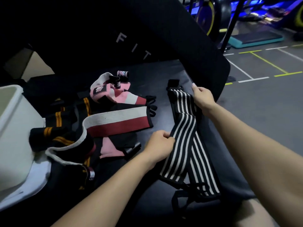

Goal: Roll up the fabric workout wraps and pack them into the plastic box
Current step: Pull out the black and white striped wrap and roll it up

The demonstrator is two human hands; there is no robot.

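Note:
A black-and-white striped wrap (183, 138) lies stretched and folded over on the black bench pad (164, 76). My left hand (159, 145) pinches its left edge near the middle. Farther away, my right hand (203, 97) grips the wrap's upper right edge. A white, red and black wrap (118, 122) sprawls unrolled to the left. Pink wraps (109, 90) are heaped beyond it, and black wraps with orange stripes (57, 118) lie nearer the box. The white plastic box (11, 128) stands at the left edge, its inside mostly out of view.
A black upright pad with letters "FIT" (131, 45) rises behind the bench. To the right is grey gym floor (262, 95) with white and yellow lines, a teal step platform (255, 39) and exercise machines at the back. My bare knee (255, 213) shows at the bottom right.

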